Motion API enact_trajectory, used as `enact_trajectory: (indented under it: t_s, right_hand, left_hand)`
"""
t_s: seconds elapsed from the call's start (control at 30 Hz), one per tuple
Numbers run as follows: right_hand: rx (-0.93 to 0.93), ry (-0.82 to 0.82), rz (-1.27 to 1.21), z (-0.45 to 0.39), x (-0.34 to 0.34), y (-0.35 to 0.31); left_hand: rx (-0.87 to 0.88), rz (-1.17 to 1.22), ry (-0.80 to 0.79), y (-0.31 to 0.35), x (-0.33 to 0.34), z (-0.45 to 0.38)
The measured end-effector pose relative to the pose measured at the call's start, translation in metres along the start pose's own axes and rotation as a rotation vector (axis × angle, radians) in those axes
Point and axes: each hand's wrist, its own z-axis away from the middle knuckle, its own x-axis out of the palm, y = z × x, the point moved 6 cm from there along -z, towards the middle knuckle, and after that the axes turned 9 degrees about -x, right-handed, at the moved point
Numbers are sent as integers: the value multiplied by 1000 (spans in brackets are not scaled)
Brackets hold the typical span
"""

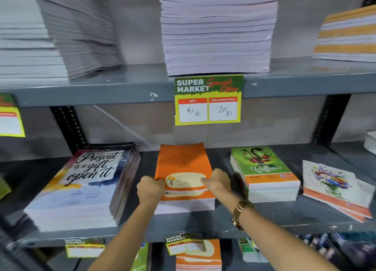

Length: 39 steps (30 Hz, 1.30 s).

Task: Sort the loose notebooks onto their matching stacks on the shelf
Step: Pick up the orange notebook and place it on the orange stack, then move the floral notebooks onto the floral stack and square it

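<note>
Two hands are at work, the left hand (pixel 150 190) and the right hand (pixel 218 181), both gripping the near end of one orange stack (pixel 183 160). On that same shelf (pixel 264 215) sit four stacks: one quote-cover stack (pixel 81 187) left of the grip, the orange one held, then a green stack (pixel 264 173) and a flower-cover stack (pixel 335 187) to the right. Three stacks rest above the grip. One watch (pixel 241 211) is worn. Four price tags show, one (pixel 208 99) directly above the hands.

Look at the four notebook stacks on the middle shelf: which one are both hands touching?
The orange stack in the centre. The left hand and right hand grip its top notebook; the others lie untouched.
</note>
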Motion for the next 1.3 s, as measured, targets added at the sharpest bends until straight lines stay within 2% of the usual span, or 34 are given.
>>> enact_trajectory:
  t_s: [0.17, 0.3, 0.43, 0.6, 0.8, 1.1, 1.3]
  right_hand:
    - [-66, 41, 132, -3, -6, 3]
    - [-268, 269, 340, -2, -33, -4]
    - [-378, 504, 464, 2, -78, 8]
    - [-250, 587, 598, 2, -138, 68]
    - [-79, 603, 506, 8, -198, 164]
    - [276, 398, 382, 23, -247, 292]
    - [457, 246, 209, 31, -242, 332]
  left_hand:
    - [103, -251, 68, 16, -5, 9]
    - [275, -406, 112, 40, 7, 29]
    - [489, -350, 39, 65, 40, 60]
    - [668, -271, -58, 90, 91, 104]
    - [793, -251, -195, 114, 159, 157]
    - [900, -273, -353, 134, 270, 235]
    - [1006, -554, -441, 110, 331, 271]
